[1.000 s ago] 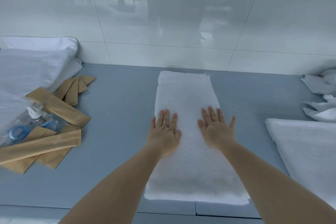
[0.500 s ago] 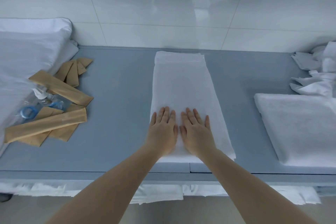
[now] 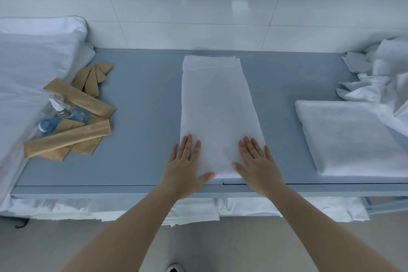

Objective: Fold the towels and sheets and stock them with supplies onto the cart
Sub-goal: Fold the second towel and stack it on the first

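Observation:
A long white towel [image 3: 216,104], folded into a narrow strip, lies across the middle of the grey table [image 3: 143,117], running from the wall to the front edge. My left hand [image 3: 184,165] lies flat at the towel's near left corner, fingers straight and thumb spread onto the towel. My right hand [image 3: 257,165] presses flat on the near right corner, fingers straight. A folded white towel [image 3: 348,139] rests at the right. Brown paper supply packets [image 3: 72,126] and small clear bottles [image 3: 57,115] with blue rings lie at the left.
A stack of white sheets [image 3: 33,68] fills the far left. Crumpled white linen [image 3: 384,77] is heaped at the back right against the tiled wall. More white cloth [image 3: 194,212] shows on a shelf under the table edge. A shoe tip [image 3: 174,268] is on the floor.
Both hands slid toward me along the towel, first together, then apart to its near corners. The view has pulled back and tilted down, showing the table's front edge and floor.

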`<state>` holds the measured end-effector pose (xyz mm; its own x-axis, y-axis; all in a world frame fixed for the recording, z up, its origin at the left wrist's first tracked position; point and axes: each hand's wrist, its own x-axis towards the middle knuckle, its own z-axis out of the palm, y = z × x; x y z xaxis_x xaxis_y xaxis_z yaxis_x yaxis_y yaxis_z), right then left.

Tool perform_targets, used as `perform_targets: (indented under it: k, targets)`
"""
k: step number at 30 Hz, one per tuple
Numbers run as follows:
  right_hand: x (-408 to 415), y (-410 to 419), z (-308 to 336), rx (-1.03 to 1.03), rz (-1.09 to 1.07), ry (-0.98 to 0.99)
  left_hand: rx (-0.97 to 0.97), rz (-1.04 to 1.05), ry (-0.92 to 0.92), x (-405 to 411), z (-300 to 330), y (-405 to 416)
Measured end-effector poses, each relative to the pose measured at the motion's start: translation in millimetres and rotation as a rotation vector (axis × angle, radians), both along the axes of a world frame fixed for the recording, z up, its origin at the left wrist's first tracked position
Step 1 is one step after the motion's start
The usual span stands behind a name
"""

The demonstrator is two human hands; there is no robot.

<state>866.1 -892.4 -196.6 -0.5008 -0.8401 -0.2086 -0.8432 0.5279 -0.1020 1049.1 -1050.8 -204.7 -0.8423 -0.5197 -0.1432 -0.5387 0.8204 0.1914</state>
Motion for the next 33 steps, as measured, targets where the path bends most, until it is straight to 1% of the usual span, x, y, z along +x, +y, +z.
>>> perform_targets:
  k: [3, 7, 10, 12, 14, 15, 19, 21, 24, 26, 27, 30, 33]
  targets:
    - [12, 6, 6, -0.004, 0.079, 0.009, -0.034, -0.086, 0.006, 6, 3, 5]
    - [18, 6, 18, -0.212, 0.065, 0.086, -0.088, -0.094, -0.003, 5, 11, 4]
    - [16, 14, 18, -0.258, 0.107, 0.131, -0.077, -0.096, -0.010, 9, 11, 3]
    - [10, 20, 15, -0.287, 0.125, 0.196, -0.070, -0.098, 0.006, 11, 12, 2]
    - [3, 28, 15, -0.253, 0.114, 0.196, -0.077, -0.119, 0.002, 17, 12, -1]
    - [1, 33, 14, -0.204, 0.107, 0.187, -0.077, -0.133, -0.002, 21, 11, -3]
    - [-3, 50, 11, 0.103, 0.063, 0.192, -0.020, -0.144, -0.014, 35, 7, -3]
    - [4, 44, 15, 0.102, 0.034, 0.177, -0.003, -0.130, -0.023, 37, 8, -2]
    - [21, 28, 17, 0.012, 0.138, 0.067, 0.035, -0.112, 0.017, 42, 6, 1]
    - [32, 25, 11, 0.017, 0.177, -0.007, 0.060, -0.115, 0.027, 51, 6, 4]
    - [34, 27, 7, 0.011, 0.179, -0.013, 0.054, -0.130, 0.016, 55, 6, 5]
    - [33, 37, 1, 0.010, 0.210, 0.018, -0.037, -0.168, -0.029, 64, 5, 11]
    - [32, 45, 1, -0.011, 0.230, 0.030, -0.117, -0.138, -0.012, 66, 2, 23]
